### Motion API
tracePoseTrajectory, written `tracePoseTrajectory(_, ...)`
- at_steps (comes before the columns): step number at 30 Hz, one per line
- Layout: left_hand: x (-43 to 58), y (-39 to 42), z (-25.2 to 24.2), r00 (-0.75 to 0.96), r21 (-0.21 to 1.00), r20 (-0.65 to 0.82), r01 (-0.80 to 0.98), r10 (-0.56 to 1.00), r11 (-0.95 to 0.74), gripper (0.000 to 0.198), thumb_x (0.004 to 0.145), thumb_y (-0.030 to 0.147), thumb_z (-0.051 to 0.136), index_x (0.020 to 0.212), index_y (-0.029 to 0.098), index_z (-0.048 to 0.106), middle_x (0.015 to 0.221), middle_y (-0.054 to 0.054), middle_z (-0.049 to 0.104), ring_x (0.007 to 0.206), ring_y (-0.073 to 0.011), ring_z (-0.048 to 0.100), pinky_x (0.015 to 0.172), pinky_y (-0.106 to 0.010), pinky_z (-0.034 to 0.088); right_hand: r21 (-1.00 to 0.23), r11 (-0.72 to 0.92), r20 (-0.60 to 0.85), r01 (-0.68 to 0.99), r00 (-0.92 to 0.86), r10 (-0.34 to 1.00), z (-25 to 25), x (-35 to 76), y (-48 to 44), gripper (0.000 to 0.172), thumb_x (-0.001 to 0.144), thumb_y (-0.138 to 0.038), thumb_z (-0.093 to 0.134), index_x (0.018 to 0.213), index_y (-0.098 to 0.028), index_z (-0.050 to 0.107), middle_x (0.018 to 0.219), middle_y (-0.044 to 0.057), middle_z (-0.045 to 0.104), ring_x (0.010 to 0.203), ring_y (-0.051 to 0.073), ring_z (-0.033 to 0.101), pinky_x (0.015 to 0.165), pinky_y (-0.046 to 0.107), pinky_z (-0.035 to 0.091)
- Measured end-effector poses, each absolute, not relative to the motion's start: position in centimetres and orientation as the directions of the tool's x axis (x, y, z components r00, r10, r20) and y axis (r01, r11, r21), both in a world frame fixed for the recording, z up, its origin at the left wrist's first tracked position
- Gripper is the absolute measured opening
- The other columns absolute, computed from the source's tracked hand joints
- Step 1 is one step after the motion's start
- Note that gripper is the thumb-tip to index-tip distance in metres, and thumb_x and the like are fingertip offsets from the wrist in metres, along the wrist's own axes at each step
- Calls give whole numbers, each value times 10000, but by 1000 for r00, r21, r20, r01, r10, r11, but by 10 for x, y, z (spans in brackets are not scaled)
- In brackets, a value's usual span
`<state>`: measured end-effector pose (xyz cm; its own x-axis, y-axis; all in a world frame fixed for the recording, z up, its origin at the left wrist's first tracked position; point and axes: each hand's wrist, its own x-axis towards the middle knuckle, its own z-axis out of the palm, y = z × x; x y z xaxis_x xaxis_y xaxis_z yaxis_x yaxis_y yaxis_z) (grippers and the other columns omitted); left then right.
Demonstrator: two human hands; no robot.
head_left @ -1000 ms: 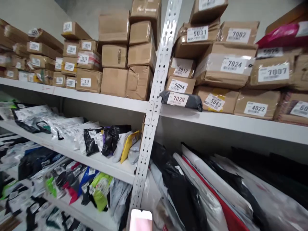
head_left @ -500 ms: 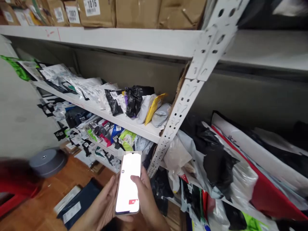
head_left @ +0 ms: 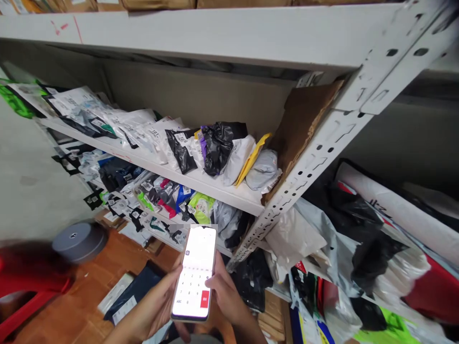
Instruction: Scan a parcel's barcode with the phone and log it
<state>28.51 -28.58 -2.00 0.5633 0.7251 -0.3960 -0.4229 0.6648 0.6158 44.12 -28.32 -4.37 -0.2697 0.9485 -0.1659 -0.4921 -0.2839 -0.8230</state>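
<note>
Ahead, parcels (head_left: 183, 152) crowd shelf (head_left: 222, 192) beside post (head_left: 305, 168); left hand (head_left: 164, 294), right hand (head_left: 224, 292) gripping phone (head_left: 194, 272)

This looks like a parcel storeroom. A white metal rack (head_left: 197, 38) with a slotted post (head_left: 299, 181) carries tight rows of plastic mailing bags (head_left: 217, 148), many bearing printed labels (head_left: 182, 138), some with numbers. Cardboard boxes (head_left: 158, 4) line the shelf above, cut off by the top edge. Larger bags (head_left: 296, 234) crowd the right bay; flat parcels (head_left: 134, 289) lie on the floor (head_left: 82, 306).
</note>
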Motion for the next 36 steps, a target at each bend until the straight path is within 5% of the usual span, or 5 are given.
tracePoseTrajectory(4,278,-276,-24,614,660,-333,-390,716,641,837,847,472,523,1410,451,-97,1397,-101,465,825,-304,683,438,-315,567,-831,-249,-131,-497,-260,957,-37,437,-282,733,612,-156,490,1319,-202,300,1221,52,617,1074,249,577,912,389,436)
tracePoseTrajectory(13,265,-262,-27,587,652,-283,-463,759,601,802,804,407,619,1423,454,110,1393,-1,481,1338,-260,338,771,-305,568,-831,-119,-26,-543,-175,984,-27,416,-273,592,590,-155,451,1177,-226,459,1044,21,677,966,250,613,839,386,455)
tracePoseTrajectory(19,265,-264,-20,537,635,-268,-526,800,566,812,809,379,627,1447,391,124,1298,-44,575,1238,-277,476,837,-340,540,-873,-117,-52,-474,-150,987,-36,406,-268,537,675,-177,523,1196,-240,407,923,14,660,771,213,611,653,333,461)
tracePoseTrajectory(28,252,-257,-32,649,680,-250,-410,719,607,779,894,460,446,1443,371,-100,1390,-135,460,955,-325,650,497,-319,568,-835,-147,40,-529,-325,945,-38,415,-264,761,567,-138,524,1299,-225,337,1067,32,659,884,214,604,728,327,450)
tracePoseTrajectory(36,245,-254,-19,702,726,-257,-314,665,612,1106,608,144,530,1426,290,-199,1157,-75,637,808,-262,669,608,-342,564,-874,-127,-26,-469,-215,976,-30,413,-265,601,623,-213,517,1220,-199,454,1150,41,645,1075,246,541,909,373,390)
